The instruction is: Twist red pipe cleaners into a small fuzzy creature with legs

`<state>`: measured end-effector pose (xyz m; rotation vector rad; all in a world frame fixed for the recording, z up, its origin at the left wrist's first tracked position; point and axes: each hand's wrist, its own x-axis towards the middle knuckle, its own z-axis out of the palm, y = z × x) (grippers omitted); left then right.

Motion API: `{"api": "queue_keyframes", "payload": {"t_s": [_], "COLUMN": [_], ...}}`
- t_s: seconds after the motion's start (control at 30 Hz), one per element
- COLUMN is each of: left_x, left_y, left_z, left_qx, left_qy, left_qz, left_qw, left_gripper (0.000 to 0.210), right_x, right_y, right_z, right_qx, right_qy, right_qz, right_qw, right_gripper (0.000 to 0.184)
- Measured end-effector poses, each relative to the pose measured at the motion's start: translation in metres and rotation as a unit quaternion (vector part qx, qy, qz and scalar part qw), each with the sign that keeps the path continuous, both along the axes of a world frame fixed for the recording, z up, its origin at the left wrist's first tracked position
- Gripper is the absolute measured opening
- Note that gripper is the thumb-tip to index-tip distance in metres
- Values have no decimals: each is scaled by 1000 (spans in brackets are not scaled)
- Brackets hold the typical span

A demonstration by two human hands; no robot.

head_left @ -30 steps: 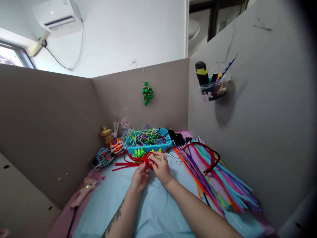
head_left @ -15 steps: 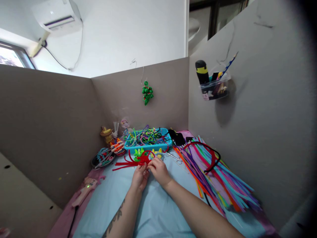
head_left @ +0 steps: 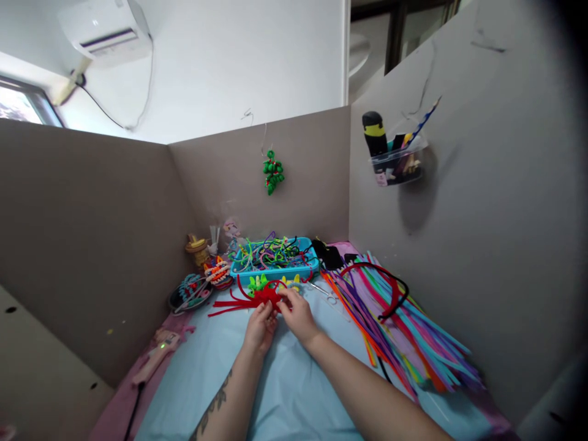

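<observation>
Seemingly for steadiness, the left hand pinches a fuzzy red pipe-cleaner bundle while the right hand, nearly closed, grips its right edge.

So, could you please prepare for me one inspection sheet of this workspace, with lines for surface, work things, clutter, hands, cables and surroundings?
Surface: light blue cloth, creased, pink cover showing at the edges.
Work things: red fuzzy strips, bunched at the hands, loose ends pointing left.
Clutter: blue tray heaped with coloured pieces; scissors; bundle of coloured strips on the right.
Hands: left hand pinches the red strips; right hand touches them, exact grip unclear.
Cables: dark cable from a pink device; thin wall cord near the air conditioner.
Surroundings: grey panels on three sides; hanging green ornament.
</observation>
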<state>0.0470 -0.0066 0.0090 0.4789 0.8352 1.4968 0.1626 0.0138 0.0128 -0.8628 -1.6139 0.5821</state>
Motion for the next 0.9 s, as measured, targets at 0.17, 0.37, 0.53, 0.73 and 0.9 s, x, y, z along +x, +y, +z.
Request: {"api": "queue_keyframes", "payload": {"t_s": [0.17,0.37,0.53,0.73,0.9], "left_x": [1,2,1,3,0], "left_y": [-2,-4,-4,-5,-1], "left_z": [2,6,6,6,3], "left_qx": [1,14,8,14,16], "left_qy": [3,14,42,101,229], "left_qz": [-13,-36,-37,-40,43], "left_qw": [1000,999,998,994,972], "left_gripper": [19,22,23,27,35], "right_x": [4,5,5,6,7], "right_y": [4,15,20,20,22], "right_z": [0,-8,-13,-10,-10], "right_qx": [20,-21,-55,-75,-78], "right_qy": [21,51,46,28,13], "right_qz": [-44,-41,-14,-29,-59], "right_qw": [999,998,997,996,995], "right_gripper": [20,17,11,13,15]}}
